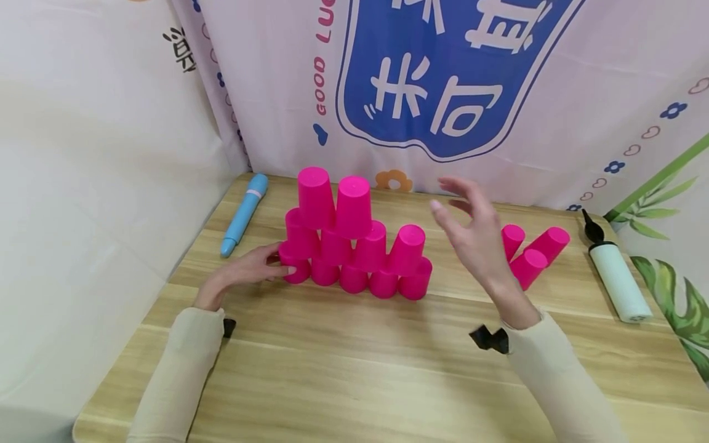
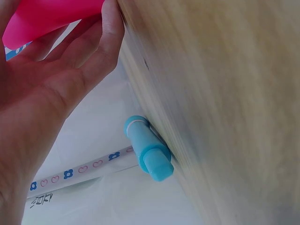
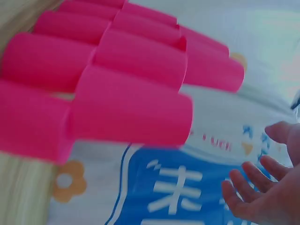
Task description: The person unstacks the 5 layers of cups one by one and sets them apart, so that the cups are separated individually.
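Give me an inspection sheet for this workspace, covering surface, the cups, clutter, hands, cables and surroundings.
Surface: wooden table, light grain.
Job's things: cup pyramid of pink upturned cups, incomplete; three loose cups lying on their sides at right.
Clutter: blue pen-like tube at left; white hand pump at right.
Hands: left hand touches the pyramid's bottom-left cup; right hand raised, fingers spread, holding nothing.
Cables: nothing seen.
Surroundings: printed cloth backdrop behind.
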The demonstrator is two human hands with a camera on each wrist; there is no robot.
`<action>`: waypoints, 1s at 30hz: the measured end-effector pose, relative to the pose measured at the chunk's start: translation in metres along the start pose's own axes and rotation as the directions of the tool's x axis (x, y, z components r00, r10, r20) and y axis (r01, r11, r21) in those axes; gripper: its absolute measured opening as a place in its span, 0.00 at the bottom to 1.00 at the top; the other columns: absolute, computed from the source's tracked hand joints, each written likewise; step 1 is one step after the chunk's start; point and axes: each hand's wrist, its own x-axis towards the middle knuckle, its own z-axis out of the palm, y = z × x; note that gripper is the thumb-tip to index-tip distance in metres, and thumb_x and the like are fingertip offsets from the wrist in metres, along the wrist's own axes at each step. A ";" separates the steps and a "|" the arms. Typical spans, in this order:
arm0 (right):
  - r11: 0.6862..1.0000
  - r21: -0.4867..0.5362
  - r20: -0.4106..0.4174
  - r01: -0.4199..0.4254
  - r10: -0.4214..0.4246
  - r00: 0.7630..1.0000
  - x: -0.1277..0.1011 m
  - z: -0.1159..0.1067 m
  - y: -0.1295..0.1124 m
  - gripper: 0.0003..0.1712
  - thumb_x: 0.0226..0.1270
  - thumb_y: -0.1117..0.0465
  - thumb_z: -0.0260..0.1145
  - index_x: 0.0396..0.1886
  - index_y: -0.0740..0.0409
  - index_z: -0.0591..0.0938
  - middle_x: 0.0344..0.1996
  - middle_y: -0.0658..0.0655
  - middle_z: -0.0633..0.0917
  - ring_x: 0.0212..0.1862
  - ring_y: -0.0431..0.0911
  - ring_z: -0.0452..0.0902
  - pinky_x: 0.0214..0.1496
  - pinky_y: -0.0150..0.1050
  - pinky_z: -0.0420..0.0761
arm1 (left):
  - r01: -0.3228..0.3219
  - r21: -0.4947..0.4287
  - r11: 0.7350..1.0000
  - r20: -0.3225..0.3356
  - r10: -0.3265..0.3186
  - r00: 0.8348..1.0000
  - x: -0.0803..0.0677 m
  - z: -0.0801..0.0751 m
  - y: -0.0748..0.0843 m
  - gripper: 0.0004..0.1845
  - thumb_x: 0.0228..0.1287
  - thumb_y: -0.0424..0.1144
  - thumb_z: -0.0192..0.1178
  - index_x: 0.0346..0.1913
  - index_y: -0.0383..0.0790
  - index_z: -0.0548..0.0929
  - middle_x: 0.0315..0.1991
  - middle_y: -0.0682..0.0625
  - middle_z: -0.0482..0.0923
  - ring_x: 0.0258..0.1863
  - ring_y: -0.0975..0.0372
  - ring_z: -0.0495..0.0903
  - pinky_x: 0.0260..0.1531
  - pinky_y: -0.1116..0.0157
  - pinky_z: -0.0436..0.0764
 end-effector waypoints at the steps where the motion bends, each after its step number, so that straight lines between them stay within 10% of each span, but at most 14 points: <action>1: 1.000 0.016 0.051 0.001 -0.002 0.999 0.004 0.006 -0.006 0.28 0.64 0.62 0.67 0.63 0.58 0.73 0.59 0.55 0.76 0.61 0.46 0.71 0.62 0.48 0.72 | 0.001 -0.001 1.000 -0.001 -0.001 1.000 0.000 0.000 0.000 0.32 0.65 0.49 0.62 0.68 0.40 0.65 0.57 0.42 0.74 0.49 0.52 0.75 0.41 0.57 0.82; 11: 0.999 0.003 0.349 0.038 -0.037 0.937 0.035 0.061 -0.032 0.41 0.59 0.53 0.72 0.70 0.54 0.65 0.60 0.52 0.74 0.61 0.43 0.70 0.60 0.41 0.73 | -0.002 -0.012 1.000 0.008 0.002 1.000 0.001 0.000 -0.002 0.32 0.66 0.47 0.62 0.68 0.39 0.64 0.57 0.41 0.74 0.48 0.51 0.76 0.42 0.56 0.82; 30: 0.999 0.034 0.306 0.039 -0.047 0.951 0.035 0.079 -0.030 0.38 0.58 0.58 0.73 0.66 0.59 0.68 0.55 0.55 0.76 0.54 0.46 0.73 0.50 0.39 0.79 | -0.004 -0.014 1.000 0.008 0.004 1.000 0.000 0.000 0.002 0.31 0.66 0.45 0.61 0.68 0.38 0.65 0.57 0.41 0.74 0.47 0.52 0.76 0.42 0.56 0.81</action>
